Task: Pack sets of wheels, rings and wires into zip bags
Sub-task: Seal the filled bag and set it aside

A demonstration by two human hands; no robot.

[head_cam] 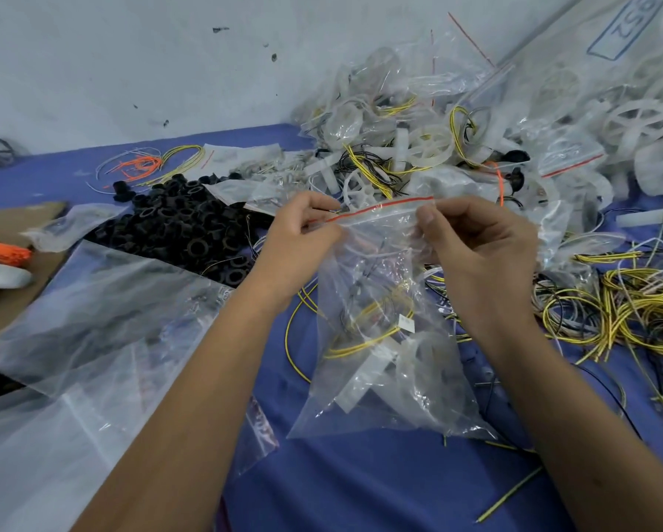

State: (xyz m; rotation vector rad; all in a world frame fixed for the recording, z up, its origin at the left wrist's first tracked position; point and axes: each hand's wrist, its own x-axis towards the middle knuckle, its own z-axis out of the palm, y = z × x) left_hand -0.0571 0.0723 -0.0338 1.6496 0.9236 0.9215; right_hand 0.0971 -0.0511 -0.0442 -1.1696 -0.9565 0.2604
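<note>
left hand point(299, 232) grip pinches one zip bag point(383, 339) | right hand point(479, 247) grip pinches same bag

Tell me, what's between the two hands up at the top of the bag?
In the head view, the zip bag's red-striped zip strip runs between the left hand and the right hand, each pinching one end of it.
</note>
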